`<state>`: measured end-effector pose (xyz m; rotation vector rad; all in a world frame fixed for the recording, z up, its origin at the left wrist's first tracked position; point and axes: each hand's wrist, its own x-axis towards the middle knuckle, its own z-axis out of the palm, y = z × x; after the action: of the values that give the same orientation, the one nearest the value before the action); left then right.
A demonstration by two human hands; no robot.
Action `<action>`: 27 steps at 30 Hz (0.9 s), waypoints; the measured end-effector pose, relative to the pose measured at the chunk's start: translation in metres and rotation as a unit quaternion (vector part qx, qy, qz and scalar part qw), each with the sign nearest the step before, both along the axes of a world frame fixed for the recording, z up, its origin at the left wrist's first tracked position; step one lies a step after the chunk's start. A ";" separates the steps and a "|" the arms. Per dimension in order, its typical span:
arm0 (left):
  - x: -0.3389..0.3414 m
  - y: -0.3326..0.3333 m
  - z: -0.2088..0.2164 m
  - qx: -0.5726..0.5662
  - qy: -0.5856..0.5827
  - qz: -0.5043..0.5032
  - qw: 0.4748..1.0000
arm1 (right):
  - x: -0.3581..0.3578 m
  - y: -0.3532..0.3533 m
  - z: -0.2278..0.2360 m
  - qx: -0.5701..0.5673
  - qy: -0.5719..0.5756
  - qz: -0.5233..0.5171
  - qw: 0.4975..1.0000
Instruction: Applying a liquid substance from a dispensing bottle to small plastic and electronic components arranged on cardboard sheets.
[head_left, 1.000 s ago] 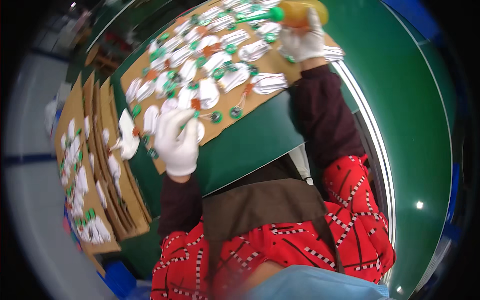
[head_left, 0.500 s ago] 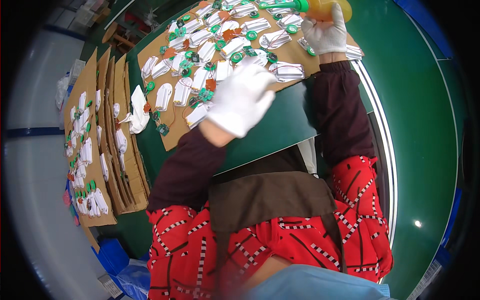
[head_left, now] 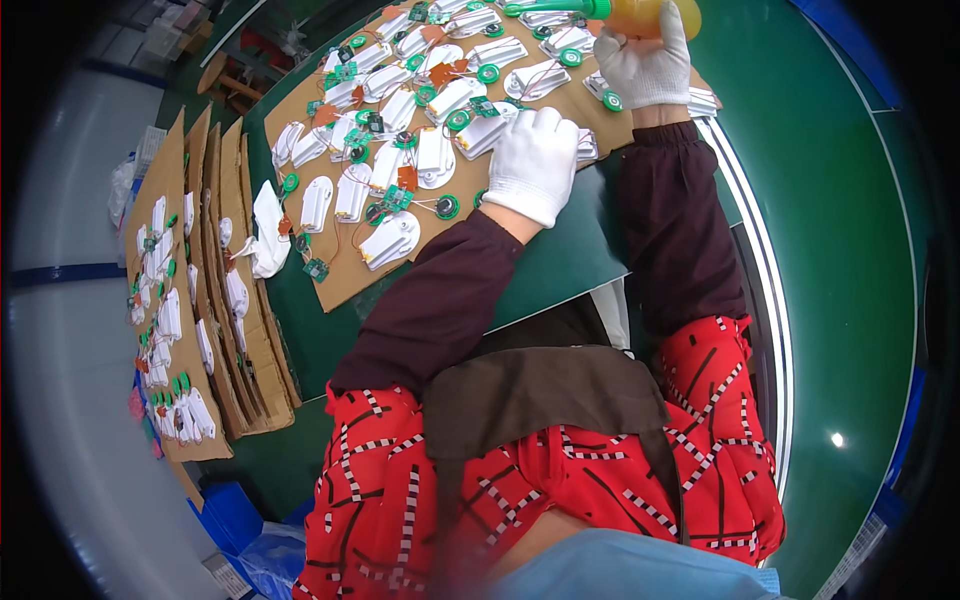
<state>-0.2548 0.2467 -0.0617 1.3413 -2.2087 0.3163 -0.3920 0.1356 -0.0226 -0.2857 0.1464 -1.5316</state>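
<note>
In my white-gloved right hand (head_left: pixel 648 72) is a squeeze bottle (head_left: pixel 655 18) of yellow-orange liquid, held on its side at the far edge with its green nozzle (head_left: pixel 560 6) pointing left. My left hand (head_left: pixel 534 165), also gloved, is closed with its fingers bent down over a white plastic housing (head_left: pixel 587 147) at the board's near right edge. What its fingertips pinch is hidden under the glove. Around both hands, a cardboard sheet (head_left: pixel 345 285) carries rows of such white housings wired to green circuit boards (head_left: pixel 397 197), green-rimmed round parts (head_left: pixel 447 207) and orange-brown pieces (head_left: pixel 407 178).
Left of the cardboard sheet, several more cardboard sheets (head_left: pixel 245 330) stand stacked on edge with similar parts. A crumpled white cloth or glove (head_left: pixel 268 230) lies between. The green table (head_left: pixel 840 300) extends right, beyond a white strip (head_left: pixel 765 290). Blue bins (head_left: pixel 225 515) sit lower left.
My left hand has moved right from above the middle housings, where it was blurred and spread, and has closed over the near right one. My right hand still holds the bottle.
</note>
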 end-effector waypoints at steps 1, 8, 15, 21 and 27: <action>0.001 0.000 -0.003 0.013 0.050 -0.008 0.999 | -0.005 -0.004 -0.005 -0.076 0.002 0.047 0.996; 0.011 -0.002 -0.008 -0.015 0.045 -0.011 0.999 | -0.049 0.057 -0.009 -0.036 0.037 -0.076 0.996; 0.012 -0.003 -0.010 -0.008 0.027 -0.055 0.998 | -0.096 0.146 -0.042 -0.011 0.124 -0.161 0.979; 0.004 -0.012 -0.009 0.017 0.084 -0.034 0.996 | -0.094 0.161 -0.041 -0.040 0.267 -0.246 0.931; -0.004 -0.023 -0.004 -0.020 0.042 0.010 0.999 | -0.065 0.151 -0.035 -0.125 0.454 -0.317 0.823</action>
<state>-0.2587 0.2237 -0.0657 1.3325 -2.1100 0.3054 -0.4572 0.2868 -0.0580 -1.2813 0.8697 -1.9532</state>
